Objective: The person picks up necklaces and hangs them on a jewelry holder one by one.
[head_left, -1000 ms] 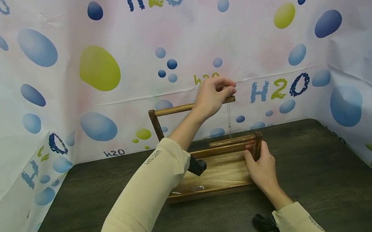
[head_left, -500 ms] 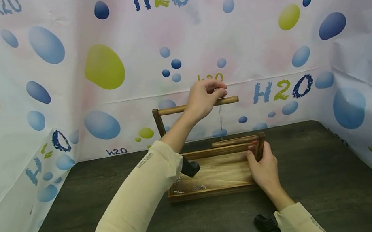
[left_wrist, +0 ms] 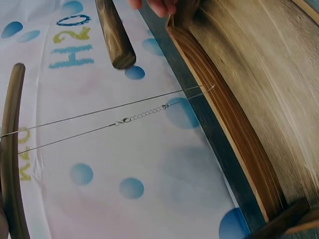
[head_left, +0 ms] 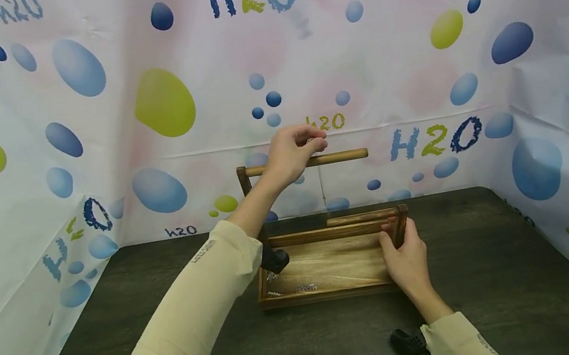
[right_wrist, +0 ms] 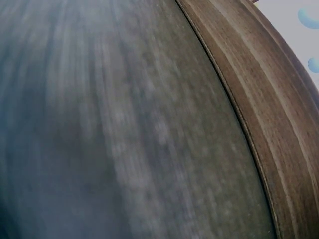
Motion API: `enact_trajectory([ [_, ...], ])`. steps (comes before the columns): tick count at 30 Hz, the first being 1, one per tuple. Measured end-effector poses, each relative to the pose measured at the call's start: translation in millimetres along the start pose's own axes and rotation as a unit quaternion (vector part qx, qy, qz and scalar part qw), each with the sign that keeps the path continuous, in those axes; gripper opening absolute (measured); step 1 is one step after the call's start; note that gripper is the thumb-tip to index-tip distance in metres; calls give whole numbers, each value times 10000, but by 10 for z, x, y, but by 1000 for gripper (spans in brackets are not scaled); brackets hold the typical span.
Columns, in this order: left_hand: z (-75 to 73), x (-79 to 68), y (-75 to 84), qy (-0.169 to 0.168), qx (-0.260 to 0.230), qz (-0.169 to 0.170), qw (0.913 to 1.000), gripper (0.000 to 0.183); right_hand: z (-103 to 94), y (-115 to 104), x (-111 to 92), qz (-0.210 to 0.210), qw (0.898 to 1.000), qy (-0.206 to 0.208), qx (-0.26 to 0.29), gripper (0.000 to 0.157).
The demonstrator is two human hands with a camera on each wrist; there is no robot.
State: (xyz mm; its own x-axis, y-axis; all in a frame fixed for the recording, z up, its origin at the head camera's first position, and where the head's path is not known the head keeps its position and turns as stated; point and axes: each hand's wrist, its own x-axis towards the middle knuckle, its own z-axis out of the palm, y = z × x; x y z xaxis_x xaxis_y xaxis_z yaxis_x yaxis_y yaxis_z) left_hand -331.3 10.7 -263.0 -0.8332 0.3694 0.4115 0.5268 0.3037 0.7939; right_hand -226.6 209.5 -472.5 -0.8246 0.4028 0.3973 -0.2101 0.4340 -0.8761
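Observation:
A wooden jewelry stand has a tray base (head_left: 341, 265), a tall upper bar (head_left: 343, 156) and a shorter lower bar (head_left: 361, 217). My left hand (head_left: 288, 153) is raised at the upper bar, thumb and fingers pinching a thin silver necklace (head_left: 321, 184) that hangs down across it. In the left wrist view, the two strands of the necklace (left_wrist: 144, 113) show a clasp and extender chain, and pass the upper bar (left_wrist: 12, 149). With its thumb in front, my right hand (head_left: 407, 254) grips the short post (head_left: 400, 226) at the stand's right side.
Small silver jewelry pieces (head_left: 305, 287) lie at the left front of the tray. The stand sits on a dark wood table (head_left: 313, 348), with a patterned backdrop (head_left: 385, 72) behind and at both sides. The right wrist view is mostly tabletop (right_wrist: 149, 124) beside the tray's wall (right_wrist: 259, 99).
My left hand has slid left along the upper bar, carrying the necklace with it. My right hand stays on the post. The head view has shifted slightly.

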Motion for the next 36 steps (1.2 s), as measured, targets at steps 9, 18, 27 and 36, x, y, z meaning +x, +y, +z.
enact_trajectory([
  [9,-179,-87,-61,54,40,-82,9999,15,6,-8,-14,-16,10000,-37,49,31],
  [18,-351,-173,-145,103,433,122,9989,17,2,-11,-5,-16,10000,20,65,30],
  [27,-490,-252,-163,216,501,49,9985,13,3,-26,-11,46,10000,-76,45,32],
  [36,-601,-304,-178,232,511,78,9984,13,5,-19,2,2,10000,-57,77,31],
])
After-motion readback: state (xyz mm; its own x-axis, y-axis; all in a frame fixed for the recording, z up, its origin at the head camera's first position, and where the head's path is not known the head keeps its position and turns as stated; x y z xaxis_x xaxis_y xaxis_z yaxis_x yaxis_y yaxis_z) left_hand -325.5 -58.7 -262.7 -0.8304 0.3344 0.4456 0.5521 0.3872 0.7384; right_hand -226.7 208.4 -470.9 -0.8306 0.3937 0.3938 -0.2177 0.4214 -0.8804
